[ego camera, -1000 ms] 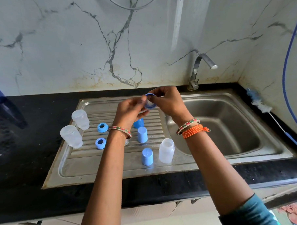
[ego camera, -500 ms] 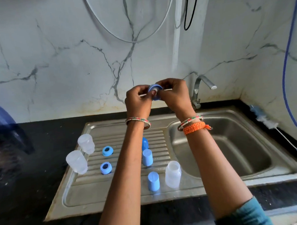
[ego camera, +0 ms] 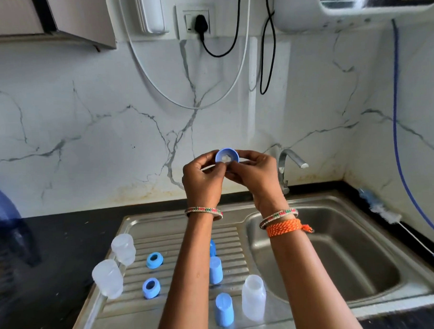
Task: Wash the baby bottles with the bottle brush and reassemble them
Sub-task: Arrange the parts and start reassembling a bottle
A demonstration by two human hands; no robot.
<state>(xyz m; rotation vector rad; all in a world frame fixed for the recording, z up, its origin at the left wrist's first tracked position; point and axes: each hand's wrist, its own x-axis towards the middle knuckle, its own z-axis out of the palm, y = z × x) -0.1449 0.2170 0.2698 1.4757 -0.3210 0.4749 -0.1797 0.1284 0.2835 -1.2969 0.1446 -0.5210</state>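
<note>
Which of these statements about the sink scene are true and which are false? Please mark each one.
1. Both hands hold the blue ring up in front of the wall. True; the left hand and right hand pinch it together.
2. The bottle brush lies inside the basin. False; it lies on the counter to the right of the sink.
3. Two blue rings lie on the draining board. True.
4. Water runs from the tap. False; no water shows.
5. All three clear bottles stand upright. False; the two on the left lie tilted at the board's edge.
</note>
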